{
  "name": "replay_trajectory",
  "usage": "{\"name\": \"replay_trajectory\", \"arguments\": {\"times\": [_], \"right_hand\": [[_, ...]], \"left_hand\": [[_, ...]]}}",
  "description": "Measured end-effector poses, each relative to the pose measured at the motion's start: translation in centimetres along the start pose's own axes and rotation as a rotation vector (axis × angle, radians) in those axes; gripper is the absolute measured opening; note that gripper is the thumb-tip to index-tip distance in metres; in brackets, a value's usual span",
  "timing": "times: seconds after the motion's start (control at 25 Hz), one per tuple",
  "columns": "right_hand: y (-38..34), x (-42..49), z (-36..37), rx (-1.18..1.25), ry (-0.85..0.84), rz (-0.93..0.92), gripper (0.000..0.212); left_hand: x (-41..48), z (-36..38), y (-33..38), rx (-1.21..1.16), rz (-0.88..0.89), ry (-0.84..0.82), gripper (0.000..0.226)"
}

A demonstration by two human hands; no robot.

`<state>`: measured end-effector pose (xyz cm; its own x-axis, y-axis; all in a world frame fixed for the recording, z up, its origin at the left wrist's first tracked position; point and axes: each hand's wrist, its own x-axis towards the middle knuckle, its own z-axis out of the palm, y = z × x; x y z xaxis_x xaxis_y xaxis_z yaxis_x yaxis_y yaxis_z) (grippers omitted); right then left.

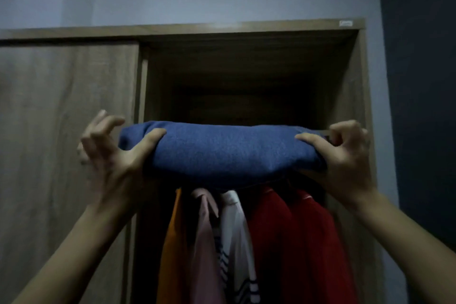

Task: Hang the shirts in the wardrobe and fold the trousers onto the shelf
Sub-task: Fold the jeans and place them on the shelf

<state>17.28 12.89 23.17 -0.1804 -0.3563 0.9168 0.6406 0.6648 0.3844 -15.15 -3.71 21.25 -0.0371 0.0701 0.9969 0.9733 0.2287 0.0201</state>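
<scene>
Spanning nine-to-three before the wardrobe (362, 96) opening, folded trousers (222, 153): left hand (116, 155) thumb-propped, fingers splayed clear; right hand (345, 155) pinching three-o'clock end.

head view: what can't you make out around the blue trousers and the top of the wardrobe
All in the head view.
- Shelf board: hidden behind the folded blue trousers; whether they rest on it is unclear.
- Top compartment: too dark inside.
- Rail and hangers: hidden by the trousers above the hanging shirts.
- Left hand, fingers: motion-blurred, grip uncertain.
- Shirt hems: cut off by bottom edge.
</scene>
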Motion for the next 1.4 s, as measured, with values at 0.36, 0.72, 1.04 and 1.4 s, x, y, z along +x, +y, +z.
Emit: {"name": "replay_trajectory", "arguments": {"times": [0.36, 0.72, 1.04, 1.4], "right_hand": [[10.0, 6.5, 2.9, -0.164, 0.147, -0.413, 0.039], [17.1, 6.9, 13.2, -0.448, -0.227, -0.293, 0.043], [18.8, 5.1, 12.9, 0.048, -1.051, 0.237, 0.072], [13.8, 4.3, 17.7, -0.067, -0.776, 0.251, 0.066]], "left_hand": [[7.7, 8.6, 6.3, -0.003, 0.316, 0.516, 0.057], [16.1, 21.3, 7.8, 0.154, 0.426, 0.215, 0.051], [16.8, 22.3, 7.9, -0.101, 0.227, -0.846, 0.070], [14.6, 24.0, 12.5, 0.182, 0.280, -0.545, 0.095]]}}
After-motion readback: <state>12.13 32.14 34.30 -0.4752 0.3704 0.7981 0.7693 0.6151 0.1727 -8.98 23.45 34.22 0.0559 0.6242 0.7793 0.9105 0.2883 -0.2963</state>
